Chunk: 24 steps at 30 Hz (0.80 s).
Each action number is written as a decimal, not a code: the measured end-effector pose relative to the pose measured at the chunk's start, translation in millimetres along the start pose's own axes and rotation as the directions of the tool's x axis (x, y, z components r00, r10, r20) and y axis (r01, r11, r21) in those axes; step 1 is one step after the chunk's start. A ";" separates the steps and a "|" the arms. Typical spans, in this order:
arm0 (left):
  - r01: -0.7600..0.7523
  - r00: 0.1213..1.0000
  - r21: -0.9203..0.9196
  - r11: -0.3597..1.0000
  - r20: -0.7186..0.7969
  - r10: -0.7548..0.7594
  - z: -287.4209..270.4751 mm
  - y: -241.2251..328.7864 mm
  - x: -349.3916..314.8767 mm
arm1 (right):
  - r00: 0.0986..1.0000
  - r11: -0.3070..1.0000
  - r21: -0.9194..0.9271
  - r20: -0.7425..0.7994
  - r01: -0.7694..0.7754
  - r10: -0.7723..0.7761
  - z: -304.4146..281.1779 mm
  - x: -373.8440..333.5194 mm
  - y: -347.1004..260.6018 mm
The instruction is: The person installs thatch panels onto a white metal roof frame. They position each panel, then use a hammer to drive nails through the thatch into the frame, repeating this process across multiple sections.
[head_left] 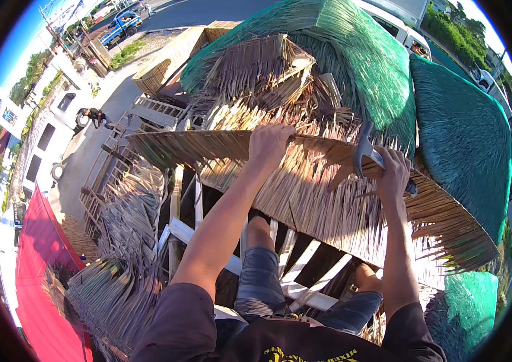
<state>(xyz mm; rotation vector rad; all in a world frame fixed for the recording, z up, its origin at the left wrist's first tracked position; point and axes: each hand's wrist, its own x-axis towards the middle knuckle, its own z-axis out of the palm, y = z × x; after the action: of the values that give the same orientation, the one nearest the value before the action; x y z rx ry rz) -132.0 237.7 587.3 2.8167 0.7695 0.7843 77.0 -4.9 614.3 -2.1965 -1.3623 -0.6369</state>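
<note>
A long panel of dried palm thatch [192, 143] spans across in front of me, sloping down to the right, its leaf ends hanging toward me. My left hand [270, 146] is closed over its upper edge near the middle. Farther right, my right hand [392, 174] is wrapped round a hammer [364, 149] and rests against the same panel. The hammer's grey head points up and left, and its handle end pokes out below the hand. Beneath lies another thatch layer [310, 196], fixed on the roof slope.
Pale wooden slats [300, 265] with dark gaps lie under my legs. Loose grey thatch [126, 253] is heaped to the left, above a red canopy [41, 259]. Green-netted roofs [364, 66] rise ahead. A bamboo ladder-like frame [108, 166] and a person [92, 114] are below left.
</note>
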 end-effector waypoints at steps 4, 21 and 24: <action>-0.032 0.999 -0.118 0.992 -0.018 0.030 98.0 5.6 -11.4 | 0.998 0.999 -0.007 0.041 -0.053 0.053 43.1 -58.0 40.2; 0.423 0.582 -0.168 0.891 0.804 -0.124 246.2 -47.4 -251.7 | 0.226 0.821 -0.178 0.911 -0.542 0.346 246.1 -404.9 59.8; 0.424 0.664 -0.232 0.875 0.737 -0.127 198.9 -46.8 -242.9 | 0.318 0.857 -0.110 0.898 -0.504 0.303 255.5 -405.6 61.3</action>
<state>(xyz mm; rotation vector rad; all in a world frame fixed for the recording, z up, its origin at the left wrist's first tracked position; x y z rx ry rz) -229.9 160.2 295.5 2.2462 0.7612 -0.2089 6.2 -151.2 159.1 -2.6294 -1.0506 1.0335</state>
